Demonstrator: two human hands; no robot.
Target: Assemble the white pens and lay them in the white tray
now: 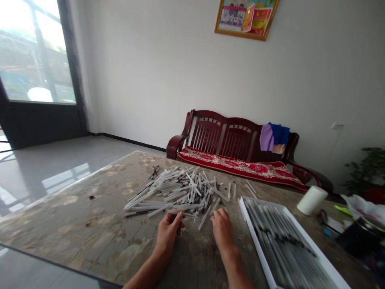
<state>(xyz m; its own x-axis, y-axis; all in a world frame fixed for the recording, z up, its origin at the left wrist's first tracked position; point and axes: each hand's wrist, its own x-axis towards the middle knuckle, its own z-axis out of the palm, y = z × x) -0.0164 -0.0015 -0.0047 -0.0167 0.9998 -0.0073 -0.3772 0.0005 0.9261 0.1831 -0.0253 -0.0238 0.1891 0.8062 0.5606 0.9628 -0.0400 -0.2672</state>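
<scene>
A loose heap of slim white and grey pen-like sticks (180,186), some with dark parts, lies on the stone-patterned table (105,224). My left hand (169,233) is at the heap's near edge, thumb and fingers pinched on one slim stick (173,211). To its right, my right hand (223,230) has its fingers curled together by the near right sticks; what they hold, if anything, is too small to make out. Right of that hand stands a white open box (258,245) filled with a row of similar grey sticks with black parts, blurred.
Black-framed glasses (154,172) lie behind the heap. A white paper roll (312,200), a dark container (361,237) and a crumpled white bag (363,206) are beyond the box at right. A red wooden bench (228,134) stands behind the table.
</scene>
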